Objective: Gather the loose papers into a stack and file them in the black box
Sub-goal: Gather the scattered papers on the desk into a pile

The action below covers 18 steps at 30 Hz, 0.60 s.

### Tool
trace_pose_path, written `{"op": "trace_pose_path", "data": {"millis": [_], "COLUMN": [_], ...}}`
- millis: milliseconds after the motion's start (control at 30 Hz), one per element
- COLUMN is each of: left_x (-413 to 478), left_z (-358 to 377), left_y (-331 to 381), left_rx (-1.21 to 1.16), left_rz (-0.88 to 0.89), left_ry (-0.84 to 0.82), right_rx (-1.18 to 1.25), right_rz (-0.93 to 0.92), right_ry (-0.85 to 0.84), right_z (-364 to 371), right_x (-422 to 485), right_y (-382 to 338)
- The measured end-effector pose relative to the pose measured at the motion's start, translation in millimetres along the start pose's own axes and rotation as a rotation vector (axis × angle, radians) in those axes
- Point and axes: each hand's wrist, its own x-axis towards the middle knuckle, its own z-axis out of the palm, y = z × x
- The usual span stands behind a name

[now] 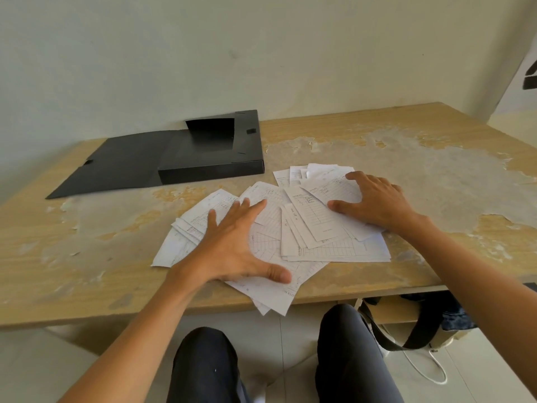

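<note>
Filling most of the view is a big wooden table [377, 135] with a worn, patchy top. A pale wall [203, 53] stands behind it at 12 o'clock.

The black box [209, 167] lies on the table at about 10 o'clock from the middle. It is open, and its flat lid [116, 167] is spread out to the 9 o'clock side.

The loose papers [316, 237] are in a messy white pile in the middle of the table. They lie on top of each other at all angles. The pile is near the box at its 4 o'clock side but does not touch it. A few sheets stick out over the table's near edge at 6 o'clock.

The left hand [232, 245] lies flat on the 8 o'clock side of the pile. Its fingers are straight and spread wide, and it presses down on the sheets without gripping any.

The right hand [377, 199] lies on the 2 o'clock side of the pile. Its fingers are spread too and bend only a little, pressing on the top sheets.

The person's legs [348, 359] in dark trousers show at 6 o'clock under the table. A black strap [418, 335] and a thin white cable [436, 373] are on the floor at 5 o'clock.
</note>
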Motion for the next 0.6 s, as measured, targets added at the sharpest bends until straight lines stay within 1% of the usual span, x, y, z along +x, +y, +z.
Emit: {"op": "trace_pose_path", "data": {"millis": [67,167,367,467,533,600], "left_x": [-10,-24,-50,-51,-52,-52], "left_z": [-4,-1,36,30,22,17], "left_y": [-11,-15,5,-6,-12,-17], "left_rx": [0.023,-0.007,0.066,-0.059,-0.188,-0.261], "left_rz": [-0.031,-0.061,-0.006,0.014,0.003,-0.025], "left_ry": [-0.029,0.023,0.047,0.083,0.096,0.130], "right_rx": [-0.002,-0.002,-0.005,-0.001,-0.002,0.000], "right_rz": [0.000,-0.001,0.000,-0.003,0.000,0.003], "right_ry": [0.005,0.012,0.026,0.030,0.028,0.024], "right_z": [2,3,5,6,7,7], "right_x": [1,2,0,-1,-1,-1], "right_y": [1,2,2,3,3,3]}}
